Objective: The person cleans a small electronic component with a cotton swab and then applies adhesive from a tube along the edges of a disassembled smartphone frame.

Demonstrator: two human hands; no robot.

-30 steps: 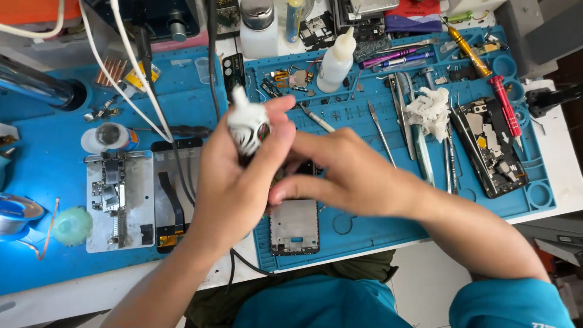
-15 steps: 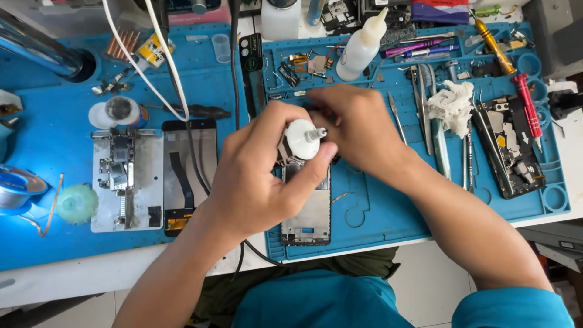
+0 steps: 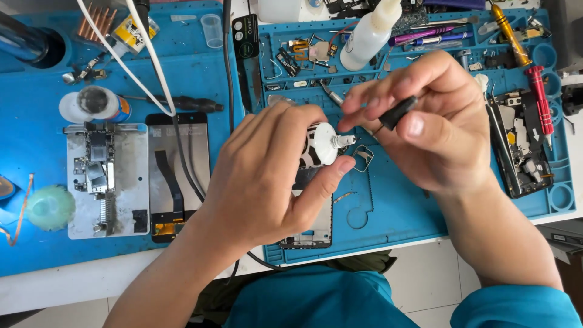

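The small white bottle [image 3: 320, 144] with its thin nozzle sits in my left hand [image 3: 267, 176], fingers wrapped tight around its body, nozzle pointing right, above the middle of the tabletop. My right hand [image 3: 434, 130] is just beside the nozzle, thumb and fingers pinched narrow on a little black cap [image 3: 398, 112], clear of the tip. Under the bottle lies an opened phone frame [image 3: 310, 228] on the blue work mat [image 3: 395, 212]. To the left lie a phone back with a ribbon cable [image 3: 177, 176] and a metal plate with a circuit board [image 3: 103, 179]. At the far edge stands a larger white squeeze bottle [image 3: 367, 36], and to the right a red screwdriver [image 3: 537, 91] beside another opened phone [image 3: 522, 146].
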